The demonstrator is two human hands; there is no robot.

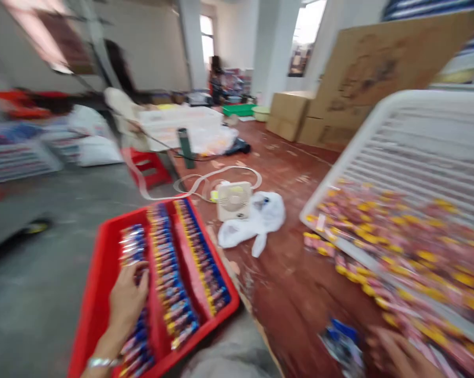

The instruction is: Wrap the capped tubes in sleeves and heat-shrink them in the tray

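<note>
My left hand (128, 294) reaches into a red tray (93, 278), its fingers curled over the left row of small wrapped pieces (136, 241); what the fingertips grip, if anything, is hidden. Two more rows of blue, pink and yellow wrapped pieces (171, 278) run along the same tray. At lower right, my right hand (398, 354) is smeared by motion over the reddish table, beside a crumpled blue and clear wrapper (343, 344). Right of it leans a white slatted crate (362, 142) with many pink pieces with yellow ends (410, 231) heaped in it.
A small beige fan (234, 200) stands beside a white plastic bag (270, 212) on the table (292, 294). A dark green bottle (186, 148), a red stool (152, 168) and cardboard boxes (287, 115) are farther back. A white cable (197, 184) curls across the table edge.
</note>
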